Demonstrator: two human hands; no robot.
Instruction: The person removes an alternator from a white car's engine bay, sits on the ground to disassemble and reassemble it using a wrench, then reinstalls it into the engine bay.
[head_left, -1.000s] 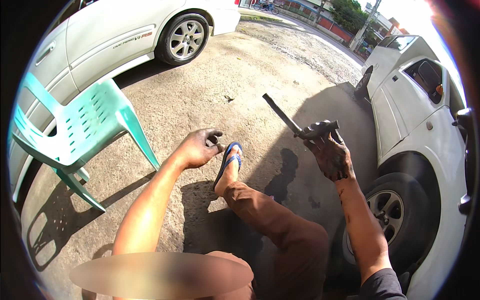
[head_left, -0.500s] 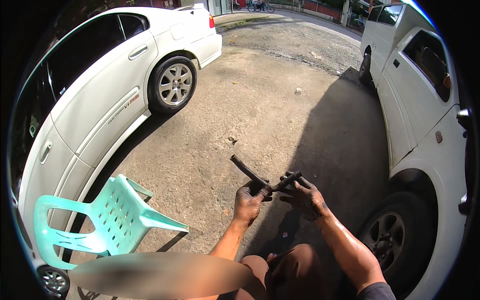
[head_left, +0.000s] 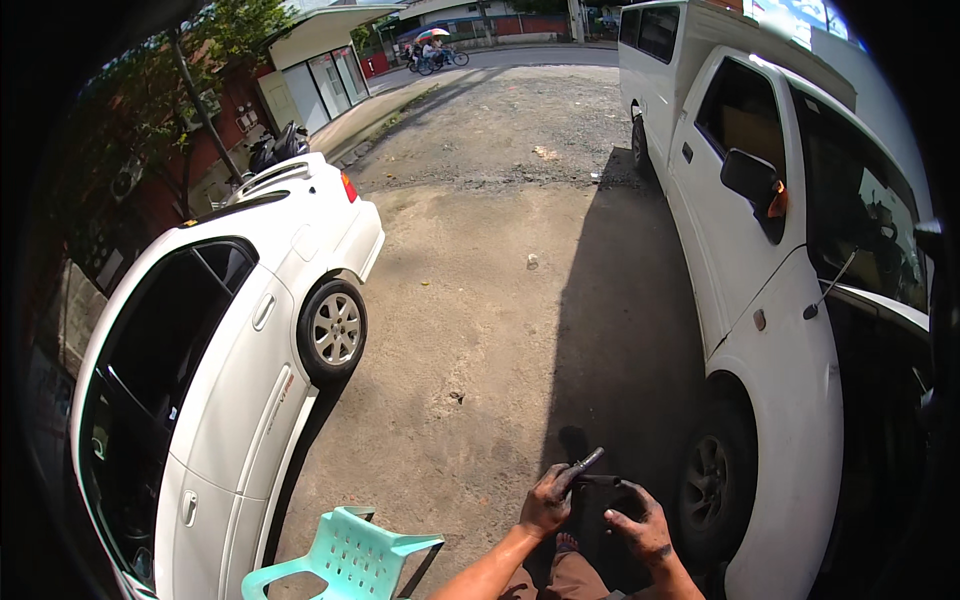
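Note:
My left hand (head_left: 548, 500), blackened with grime, is closed on a dark bent tube (head_left: 587, 462) at the lower middle of the view, one section angled up to the right, another running level toward my right hand (head_left: 643, 525). The right hand, also smudged, has its thumb out apart from curved fingers beside the tube's right end; whether it touches the tube is unclear. Below them are my bare toes (head_left: 566, 543) and brown-clad legs. A mint-green plastic chair (head_left: 362, 555) stands to the left of my hands.
A white sedan (head_left: 230, 420) is parked on the left, a white van (head_left: 800, 440) close on the right, its front wheel beside me. Concrete ground (head_left: 450, 300) stretches between them toward a road, where riders on two-wheelers (head_left: 435, 55) show near a small kiosk and trees.
The view has tilted up toward the street. A second ago only my right hand held the tube; my left then joined it, and the right's grip now looks looser.

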